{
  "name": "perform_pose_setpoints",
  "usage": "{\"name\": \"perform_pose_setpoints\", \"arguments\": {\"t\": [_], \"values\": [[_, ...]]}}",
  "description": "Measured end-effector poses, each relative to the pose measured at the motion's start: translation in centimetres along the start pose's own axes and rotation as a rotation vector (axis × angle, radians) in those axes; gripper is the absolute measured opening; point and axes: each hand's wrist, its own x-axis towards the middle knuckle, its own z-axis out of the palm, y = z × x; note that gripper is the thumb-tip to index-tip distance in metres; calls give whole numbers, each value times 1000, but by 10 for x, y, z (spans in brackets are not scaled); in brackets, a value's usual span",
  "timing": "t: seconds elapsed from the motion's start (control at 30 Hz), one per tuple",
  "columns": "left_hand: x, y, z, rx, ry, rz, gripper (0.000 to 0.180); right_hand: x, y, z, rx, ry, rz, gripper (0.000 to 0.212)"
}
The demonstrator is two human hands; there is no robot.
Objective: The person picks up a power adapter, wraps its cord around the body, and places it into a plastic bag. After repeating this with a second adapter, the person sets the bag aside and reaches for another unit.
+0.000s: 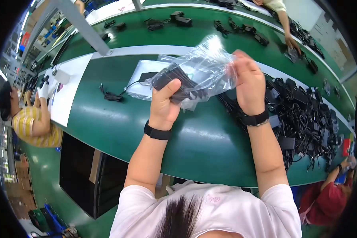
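Over the green bench, my left hand [164, 105] grips a black power adapter [170, 77] inside a clear plastic bag [210, 59], thumb across its near face. My right hand [250, 85] is beside the bag's right end, fingers stretched out and partly smeared by motion; it seems to touch the film. Beneath the bag lies a flat white stack [142, 88] in clear plastic. A thin black cable [113, 96] runs left from a black block at the stack and ends in a small coil on the bench.
A large heap of black adapters and cables [301, 115] covers the bench's right side. Beyond a pale rail, more adapters [181, 18] lie on a green belt, where another person's hand [291, 43] reaches in. A grey post [83, 25] stands far left. Co-workers sit at left and right.
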Motion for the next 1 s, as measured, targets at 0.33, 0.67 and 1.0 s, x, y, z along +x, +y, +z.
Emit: {"name": "perform_pose_setpoints", "arguments": {"t": [0.33,0.67,1.0], "values": [[-15,-15,20,42,60,133,35,-33,18,56,767,-257,328,54],[1,-6,15,490,86,245,67,-15,27,29,-276,-56,-78,22],[-12,-34,5,1010,60,608,21,-25,40,42,-258,95,-133,29]]}}
